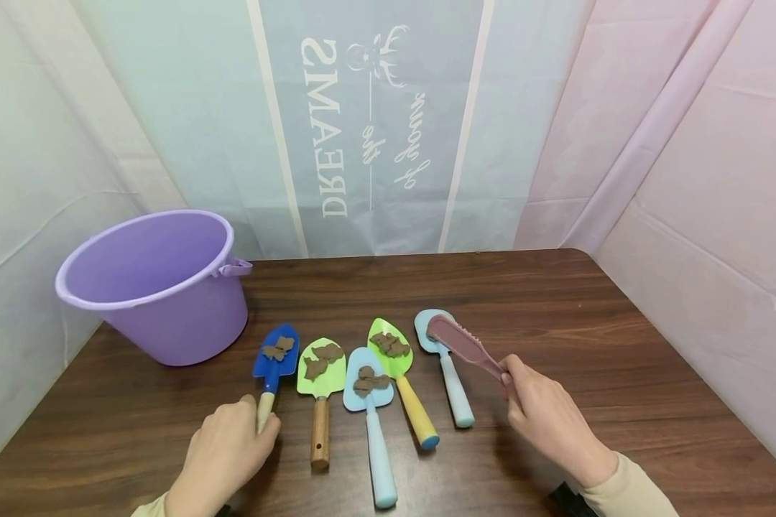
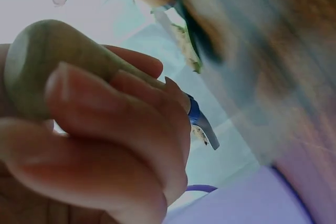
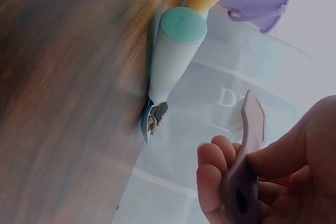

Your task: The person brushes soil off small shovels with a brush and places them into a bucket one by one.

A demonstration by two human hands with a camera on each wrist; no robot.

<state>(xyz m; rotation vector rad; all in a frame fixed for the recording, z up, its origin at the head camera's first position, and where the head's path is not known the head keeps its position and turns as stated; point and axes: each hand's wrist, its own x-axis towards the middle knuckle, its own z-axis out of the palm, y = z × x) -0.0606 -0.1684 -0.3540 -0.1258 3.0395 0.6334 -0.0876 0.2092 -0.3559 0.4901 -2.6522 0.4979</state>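
My left hand (image 1: 223, 441) grips the pale handle of a blue hand trowel (image 1: 271, 380); brown clumps lie on its blade. In the left wrist view, curled fingers (image 2: 126, 108) wrap that handle (image 2: 63, 51). My right hand (image 1: 550, 409) holds a mauve flat tool with a toothed edge (image 1: 462, 340), its far end over the blade of a light-blue trowel (image 1: 454, 388) and partly hiding it. The right wrist view shows the thumb (image 3: 283, 153) pressing on the mauve tool's handle (image 3: 239, 192), which has a hole near its end.
Between the hands lie a green trowel with a wooden handle (image 1: 320, 431), another light-blue trowel (image 1: 379, 456) and a green trowel with a yellow handle (image 1: 416, 413), each bearing brown clumps. A purple bucket (image 1: 187, 323) stands at the table's (image 1: 524, 287) left back, before a hanging cloth (image 1: 388, 237).
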